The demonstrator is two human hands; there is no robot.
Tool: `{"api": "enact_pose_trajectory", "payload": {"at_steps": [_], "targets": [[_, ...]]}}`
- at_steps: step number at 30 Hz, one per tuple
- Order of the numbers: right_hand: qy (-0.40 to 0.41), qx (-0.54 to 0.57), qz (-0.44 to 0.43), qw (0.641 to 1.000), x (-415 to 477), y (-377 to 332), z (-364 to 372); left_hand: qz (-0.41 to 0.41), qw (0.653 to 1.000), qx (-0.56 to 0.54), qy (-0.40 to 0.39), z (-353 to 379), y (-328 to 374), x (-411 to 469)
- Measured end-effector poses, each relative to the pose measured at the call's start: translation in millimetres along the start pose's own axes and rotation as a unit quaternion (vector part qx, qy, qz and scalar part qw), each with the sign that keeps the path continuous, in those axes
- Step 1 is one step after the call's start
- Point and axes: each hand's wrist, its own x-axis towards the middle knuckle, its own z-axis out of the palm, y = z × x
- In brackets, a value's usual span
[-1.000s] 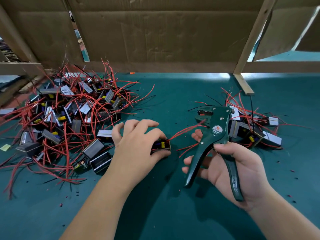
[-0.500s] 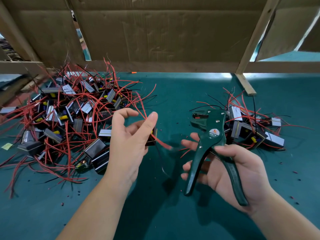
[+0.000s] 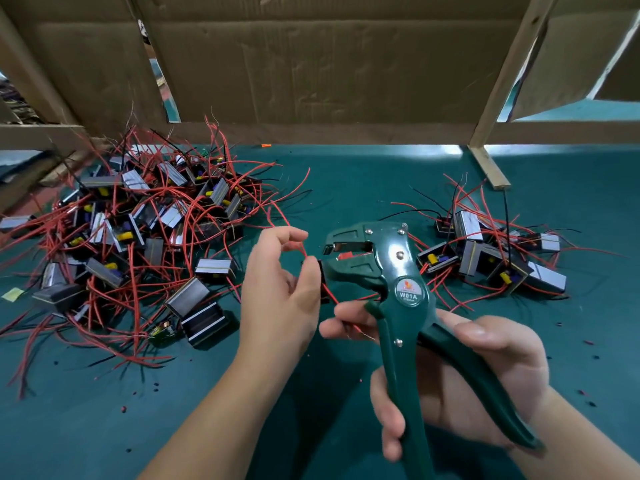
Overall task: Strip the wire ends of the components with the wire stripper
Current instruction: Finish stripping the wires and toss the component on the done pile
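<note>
My right hand (image 3: pixel 460 382) grips the handles of a dark green wire stripper (image 3: pixel 391 271), jaws open and pointing left. Its index finger and thumb also pinch the end of a red wire (image 3: pixel 332 296). My left hand (image 3: pixel 280 289) holds a small black component (image 3: pixel 320 268), mostly hidden behind the fingers, right at the stripper's jaws, with red wire looping over the fingers. A big heap of components with red wires (image 3: pixel 138 237) lies to the left. A smaller pile (image 3: pixel 491 254) lies to the right.
The green table mat (image 3: pixel 207 427) is dotted with small bits of cut insulation. Cardboard panels (image 3: pixel 311 64) and wooden slats (image 3: pixel 505 74) wall off the back. A yellow scrap (image 3: pixel 12 294) lies at the far left edge.
My left hand lifted a component off the mat and brought it up to the stripper's jaws. My right hand raised the stripper, moved it left and caught a red wire end.
</note>
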Motion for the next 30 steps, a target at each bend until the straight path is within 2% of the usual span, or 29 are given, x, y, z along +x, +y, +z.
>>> {"api": "enact_pose_trajectory", "payload": {"at_steps": [2, 3, 5, 8, 10, 12, 15, 20, 24, 26, 30], "targets": [[0.010, 0.010, -0.002, 1.000, 1, -1, -2, 0.024, 0.991, 0.130, 0.021, 0, -3, -2], [0.015, 0.021, -0.008, 1.000, 1, -1, -4, 0.046, 0.985, 0.161, 0.034, 0, -2, -2], [0.019, 0.049, -0.025, 0.998, 0, -1, -8, 0.102, 0.984, 0.144, 0.018, -3, 2, 0], [0.019, 0.077, -0.049, 0.996, 0, -4, -10, 0.068, 0.987, 0.004, -0.149, -10, 6, 2], [0.025, 0.099, -0.057, 0.993, 0, -6, -10, 0.080, 0.968, 0.026, -0.238, -11, 8, 2], [0.020, 0.114, -0.063, 0.991, -1, -9, -11, 0.114, 0.956, 0.071, -0.261, -12, 7, 1], [0.028, 0.127, -0.068, 0.989, -3, -11, -12, 0.108, 0.956, 0.054, -0.268, -13, 8, 3], [0.063, 0.131, -0.088, 0.985, -6, -14, -15, 0.017, 0.967, -0.050, -0.250, -11, 11, 0], [0.130, 0.073, -0.115, 0.982, -8, -12, -23, -0.033, 0.973, -0.105, -0.201, -10, 12, 3], [0.162, 0.037, -0.102, 0.981, -7, -9, -24, -0.062, 0.973, -0.132, -0.177, -9, 12, 3], [0.182, -0.009, -0.069, 0.981, -1, -5, -22, -0.067, 0.976, -0.157, -0.134, -8, 13, 5]]}}
